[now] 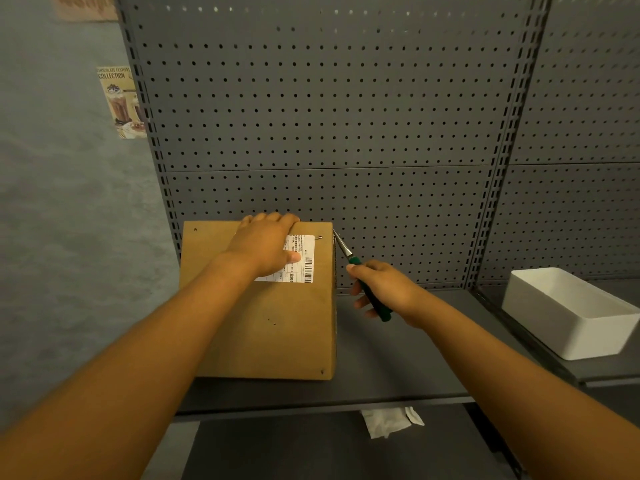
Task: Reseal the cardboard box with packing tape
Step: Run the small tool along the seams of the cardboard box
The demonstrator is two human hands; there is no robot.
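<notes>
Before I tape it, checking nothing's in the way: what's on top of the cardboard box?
The left hand rests on the cardboard box, partly covering a white shipping label. What's under the palm is hidden.

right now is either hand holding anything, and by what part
The right hand grips a knife by its green handle, blade tip at the box's far right corner. The left hand rests on the box top.

Counted: one cardboard box (263,317), one green-handled tool (363,278), one white bin (568,317), one crumpled paper (388,422), one poster (119,102), two hands.
</notes>
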